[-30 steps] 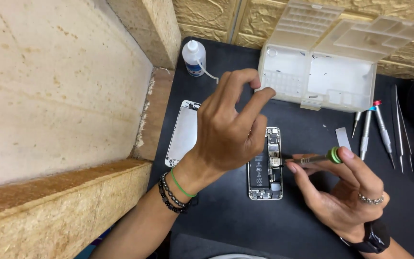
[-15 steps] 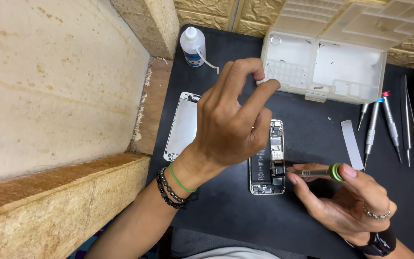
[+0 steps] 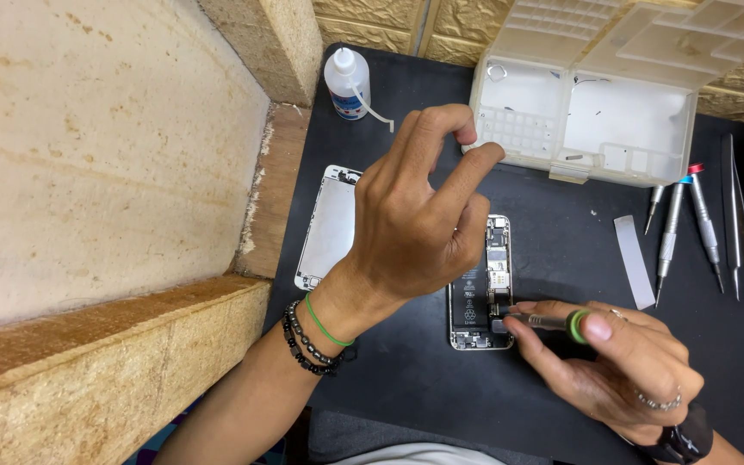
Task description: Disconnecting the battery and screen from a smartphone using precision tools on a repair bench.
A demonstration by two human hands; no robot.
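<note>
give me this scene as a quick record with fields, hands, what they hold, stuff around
left hand: left hand raised over the opened phone, thumb and forefinger pinched; anything between them too small to tell
right hand: right hand holds a green-capped screwdriver, tip at the phone's lower part
surface: black mat
left of phone: detached screen panel
behind: open parts box, white bottle
right: spare screwdrivers, white strip

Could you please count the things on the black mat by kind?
Phone parts: 2, open phone and detached screen
Screwdrivers: 3, one in the right hand
Tweezers: 1
Bottle: 1
Parts box: 1
White strip: 1
Total: 9
</note>
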